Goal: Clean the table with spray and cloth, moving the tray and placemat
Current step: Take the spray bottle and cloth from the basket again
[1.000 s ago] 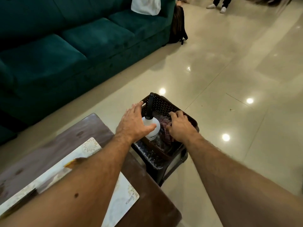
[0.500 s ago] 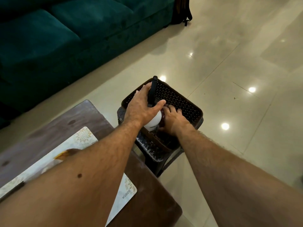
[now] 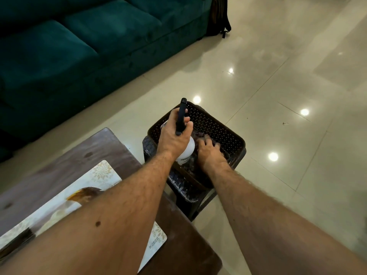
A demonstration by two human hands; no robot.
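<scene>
Left hand wrapped round the neck of the spray bottle, fingers curled under the black trigger head, which juts up and away past the knuckles. White rounded body of the bottle showing below the palm, tilted, inside the basket. Right hand down in the same basket just beside the bottle, fingers bent onto a dark crumpled cloth on the basket floor; cannot tell whether pinching the cloth or only pressing on it. Basket dark brown with perforated walls, set on a dark stool that stands on the floor at the corner of the tabletop.

Placemat flat on the brown tabletop, pale with a floral corner pattern, a printed brown-and-orange shape and the word KUBER near one corner; largely covered by the left forearm. Something dark at the placemat's near left end, cut off by the frame edge, too little visible to identify.

Teal sofa along the far left, a dark bag leaning at its end. Glossy beige tiled floor with bright round ceiling-light reflections.
</scene>
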